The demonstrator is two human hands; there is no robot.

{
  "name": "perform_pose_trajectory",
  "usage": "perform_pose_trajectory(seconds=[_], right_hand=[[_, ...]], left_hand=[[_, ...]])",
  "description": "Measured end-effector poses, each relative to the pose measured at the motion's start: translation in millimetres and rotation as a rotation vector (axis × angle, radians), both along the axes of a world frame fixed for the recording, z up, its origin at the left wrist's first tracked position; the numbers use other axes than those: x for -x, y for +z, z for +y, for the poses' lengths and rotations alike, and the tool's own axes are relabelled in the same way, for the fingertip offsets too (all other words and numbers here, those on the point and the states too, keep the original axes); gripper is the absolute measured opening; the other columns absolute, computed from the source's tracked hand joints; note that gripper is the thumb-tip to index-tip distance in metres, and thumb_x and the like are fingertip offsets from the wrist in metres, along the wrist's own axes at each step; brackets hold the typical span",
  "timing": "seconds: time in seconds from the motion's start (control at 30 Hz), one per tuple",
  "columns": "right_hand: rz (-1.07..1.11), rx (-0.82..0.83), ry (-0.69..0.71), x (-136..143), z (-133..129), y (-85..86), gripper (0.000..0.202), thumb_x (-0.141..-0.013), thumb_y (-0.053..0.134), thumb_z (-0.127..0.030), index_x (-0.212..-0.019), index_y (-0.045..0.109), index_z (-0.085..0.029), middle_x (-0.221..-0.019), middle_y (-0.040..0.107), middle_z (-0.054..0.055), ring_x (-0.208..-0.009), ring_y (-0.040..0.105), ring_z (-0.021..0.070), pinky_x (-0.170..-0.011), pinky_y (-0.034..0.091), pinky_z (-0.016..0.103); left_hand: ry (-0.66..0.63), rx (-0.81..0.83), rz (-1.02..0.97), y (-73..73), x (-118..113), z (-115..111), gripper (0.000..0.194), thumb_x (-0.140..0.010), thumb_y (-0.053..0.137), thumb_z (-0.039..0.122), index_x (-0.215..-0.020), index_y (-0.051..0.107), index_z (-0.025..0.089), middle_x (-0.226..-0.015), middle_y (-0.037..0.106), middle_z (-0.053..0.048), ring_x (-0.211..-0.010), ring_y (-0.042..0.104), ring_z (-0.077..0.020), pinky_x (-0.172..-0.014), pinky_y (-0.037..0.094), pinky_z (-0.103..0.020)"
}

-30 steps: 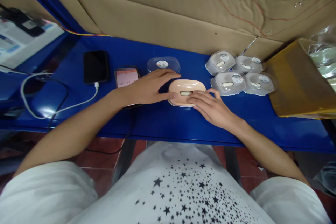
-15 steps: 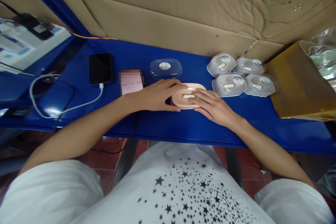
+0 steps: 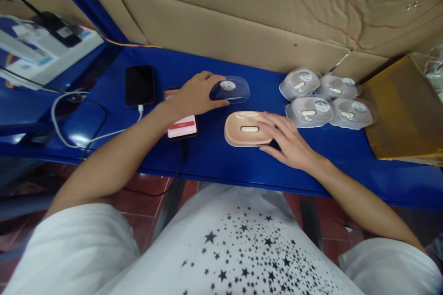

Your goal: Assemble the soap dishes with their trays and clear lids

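A peach-coloured oval box (image 3: 238, 130) with a white oval piece in its middle lies on the blue table. My right hand (image 3: 285, 140) rests at its right end, fingers apart, fingertips on the rim. Up and to the left, my left hand (image 3: 200, 92) is at the left end of a clear plastic cover (image 3: 240, 94) with a round label, thumb and fingers spread around that end. The cover lies on the table behind the box. Whether the left fingers press on it is hard to tell.
Several covered boxes (image 3: 309, 113) stand at the back right, beside a brown taped carton (image 3: 401, 115). A lit phone (image 3: 183, 128) lies under my left forearm. Further left are a black device (image 3: 139, 86) with a white cable and a power strip (image 3: 69, 57). Cardboard (image 3: 207, 23) lines the back.
My left hand has let go of the peach box and moved up and back to the clear cover. The right hand stays at the box's right end, its fingers lying less far over it.
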State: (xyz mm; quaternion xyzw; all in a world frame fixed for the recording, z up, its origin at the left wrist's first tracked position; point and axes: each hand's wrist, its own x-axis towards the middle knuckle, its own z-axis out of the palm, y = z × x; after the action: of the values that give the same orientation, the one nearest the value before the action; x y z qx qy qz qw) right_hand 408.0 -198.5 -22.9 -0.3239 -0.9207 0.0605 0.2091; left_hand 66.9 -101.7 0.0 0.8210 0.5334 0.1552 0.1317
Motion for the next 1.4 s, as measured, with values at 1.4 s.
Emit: perform_pose_trajectory(seconds=[1.4], right_hand=[[-0.098,0.069,-0.332,-106,-92,31.7,0.06,-0.106,0.074,-0.035,-0.163,0.055,-0.04,-0.166,0.061,0.012,-0.163,0.048,0.0446,-0.124,0.049,0.076]], left_hand=[[-0.582,0.033,0.154,-9.8,-31,-79,0.072,-0.116,0.055,0.058,-0.179,0.036,0.029,-0.178,0.045,-0.019,-0.159,0.048,-0.0417,-0.132,0.036,-0.058]])
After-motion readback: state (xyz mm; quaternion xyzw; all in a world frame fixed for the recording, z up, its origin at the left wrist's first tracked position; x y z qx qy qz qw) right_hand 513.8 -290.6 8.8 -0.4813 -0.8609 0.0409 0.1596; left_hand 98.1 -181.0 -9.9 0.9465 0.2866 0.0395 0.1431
